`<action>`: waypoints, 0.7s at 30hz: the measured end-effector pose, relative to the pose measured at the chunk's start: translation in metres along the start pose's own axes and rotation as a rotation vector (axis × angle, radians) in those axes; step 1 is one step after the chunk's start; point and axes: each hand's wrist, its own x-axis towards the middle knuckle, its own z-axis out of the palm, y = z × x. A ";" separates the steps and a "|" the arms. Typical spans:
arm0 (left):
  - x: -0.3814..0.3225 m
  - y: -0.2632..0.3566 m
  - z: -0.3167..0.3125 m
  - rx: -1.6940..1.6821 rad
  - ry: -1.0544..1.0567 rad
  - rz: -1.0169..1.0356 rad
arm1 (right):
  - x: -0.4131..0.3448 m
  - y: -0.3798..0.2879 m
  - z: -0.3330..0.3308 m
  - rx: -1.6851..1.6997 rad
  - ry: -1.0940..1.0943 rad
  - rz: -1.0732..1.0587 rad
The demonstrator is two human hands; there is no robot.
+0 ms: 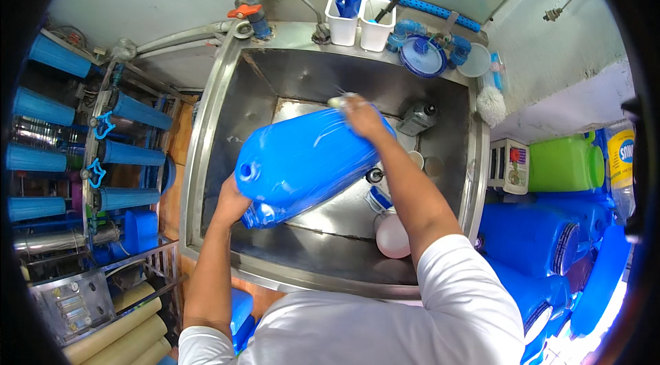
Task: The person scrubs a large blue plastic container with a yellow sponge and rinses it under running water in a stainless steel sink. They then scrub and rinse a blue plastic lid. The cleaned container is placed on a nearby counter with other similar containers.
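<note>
A large blue plastic water container (309, 153) lies tilted over a stainless steel sink basin (319, 256), wet with streaks of suds. My left hand (235, 201) grips its lower left end, beside the small open spout; the fingers are partly hidden. At the upper right end, my right hand (361, 116) presses a pale sponge or cloth (340, 102) against the container's surface. Below and right of the container, inside the basin, are a blue-and-white brush (380, 199), a round pinkish vessel (393, 236) and a small cup (415, 160). A dark-capped clear bottle (418, 118) stands near the back right.
On the sink's back ledge stand white holders (342, 27) with brushes, a blue-rimmed lid (423, 55) and an orange-handled valve (244, 11). Blue filter housings (131, 152) line the left side. More blue containers (526, 241) and a green jug (562, 164) are stacked at right.
</note>
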 end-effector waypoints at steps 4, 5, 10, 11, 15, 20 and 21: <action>0.036 0.065 0.005 0.034 -0.003 -0.078 | -0.070 -0.121 -0.004 0.281 0.016 -0.304; 0.043 0.075 0.009 0.139 0.001 -0.057 | -0.081 -0.135 -0.008 0.273 0.143 -0.426; 0.033 0.114 0.034 0.456 -0.007 0.317 | -0.079 -0.123 -0.035 0.398 0.167 -0.086; 0.029 0.116 0.036 0.530 -0.006 0.427 | -0.078 -0.114 -0.045 0.519 0.132 -0.052; 0.008 0.102 0.027 0.746 -0.091 0.795 | -0.106 -0.088 -0.020 0.261 -0.229 -0.272; -0.019 -0.035 0.021 -0.299 0.213 0.054 | -0.182 -0.087 0.081 0.215 0.007 -0.266; -0.013 -0.019 0.015 -0.420 0.222 -0.049 | -0.177 -0.054 0.119 0.176 0.166 -0.317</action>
